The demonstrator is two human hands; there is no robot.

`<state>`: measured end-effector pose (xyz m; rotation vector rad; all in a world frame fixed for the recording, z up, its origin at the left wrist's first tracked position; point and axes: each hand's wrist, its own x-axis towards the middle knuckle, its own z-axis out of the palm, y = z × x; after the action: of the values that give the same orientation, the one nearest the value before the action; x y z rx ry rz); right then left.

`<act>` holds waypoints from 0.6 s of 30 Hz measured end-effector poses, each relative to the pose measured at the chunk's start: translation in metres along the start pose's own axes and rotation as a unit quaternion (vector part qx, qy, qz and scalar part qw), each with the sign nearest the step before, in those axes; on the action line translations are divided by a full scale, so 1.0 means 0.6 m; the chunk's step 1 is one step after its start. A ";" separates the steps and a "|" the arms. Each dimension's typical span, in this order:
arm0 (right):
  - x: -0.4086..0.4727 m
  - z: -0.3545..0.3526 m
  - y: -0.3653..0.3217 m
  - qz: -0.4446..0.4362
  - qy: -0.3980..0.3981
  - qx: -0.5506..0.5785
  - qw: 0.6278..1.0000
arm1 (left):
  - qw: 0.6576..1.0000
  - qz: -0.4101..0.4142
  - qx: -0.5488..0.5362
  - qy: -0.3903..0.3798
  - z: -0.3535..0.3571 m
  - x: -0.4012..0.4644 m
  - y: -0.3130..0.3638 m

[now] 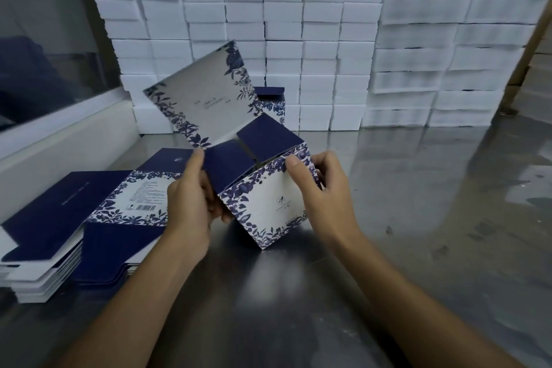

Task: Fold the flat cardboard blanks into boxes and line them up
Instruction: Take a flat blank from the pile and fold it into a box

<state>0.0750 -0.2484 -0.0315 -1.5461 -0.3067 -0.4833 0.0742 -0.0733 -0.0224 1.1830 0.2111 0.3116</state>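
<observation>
Folding a box at the bench

Both hands, left [191,203] and right [325,188], are pinching the half-formed box [268,203]; navy flaps [263,136] probably need tucking next; flat blanks [89,218] are waiting alongside.

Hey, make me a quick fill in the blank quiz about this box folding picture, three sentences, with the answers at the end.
1. Both hands, left hand and right hand, hold a half-folded ____.
2. The stack of flat blanks lies on the person's ____ side.
3. One finished box stands before the wall of ____ blocks.

Answers: box; left; white
</observation>
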 end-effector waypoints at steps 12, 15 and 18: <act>0.001 -0.002 0.012 -0.018 0.017 -0.029 0.999 | 0.999 0.034 -0.017 -0.035 0.000 -0.002 -0.008; 0.007 -0.010 0.020 -0.012 0.031 -0.043 0.999 | 0.995 0.049 0.006 -0.092 0.005 -0.009 -0.013; 0.010 -0.011 0.023 -0.012 0.029 -0.045 0.999 | 0.996 0.054 0.010 -0.069 0.005 -0.003 -0.014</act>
<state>0.0861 -0.2560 -0.0407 -1.6136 -0.2625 -0.5659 0.0743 -0.0793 -0.0294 1.2337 0.0305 0.3214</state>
